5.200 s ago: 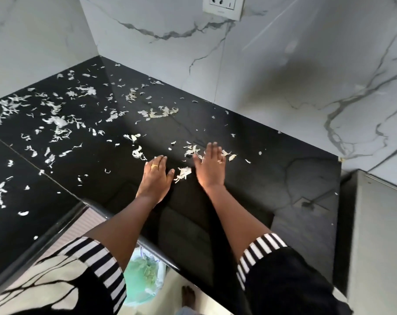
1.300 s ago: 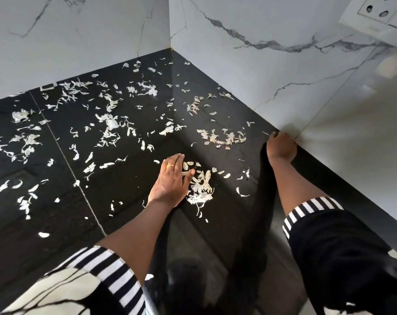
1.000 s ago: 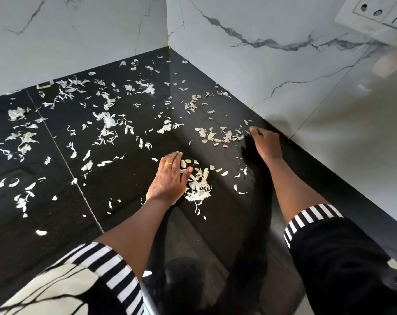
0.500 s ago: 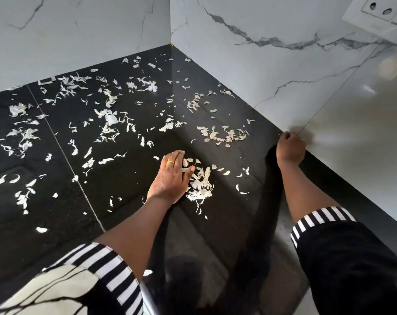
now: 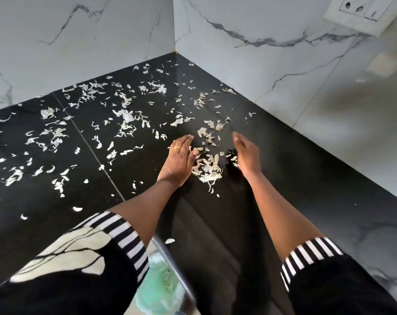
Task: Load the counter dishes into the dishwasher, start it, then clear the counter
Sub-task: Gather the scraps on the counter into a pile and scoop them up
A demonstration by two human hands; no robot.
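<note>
Neither hand grips anything: we see the left hand [image 5: 177,162] lying palm down on the counter [image 5: 284,178] with fingers straight and together, and the right hand [image 5: 246,155] standing on its edge with fingers straight, a little blurred, palm turned toward the left one. The glossy black counter fills most of the view and runs into a corner between two white marble walls [image 5: 79,42]; a thin seam [image 5: 90,151] crosses it on the left. We note the black sleeves with striped cuffs, left sleeve [image 5: 120,235] and right sleeve [image 5: 311,253], at the bottom. Below the counter's near edge sits a greenish thing [image 5: 163,285], too blurred for us to name. A white wall socket [image 5: 361,12] shows at top right. Scattered white scraps [image 5: 124,117] lie over the left and far parts of the counter, up to the corner. A small pile of scraps [image 5: 207,169] lies between the two hands, touching the left thumb side and just beside the right palm; more loose bits sit just beyond the fingertips. One scrap [image 5: 169,241] lies near the counter's front edge. A gold ring [image 5: 177,147] is on a left finger.
</note>
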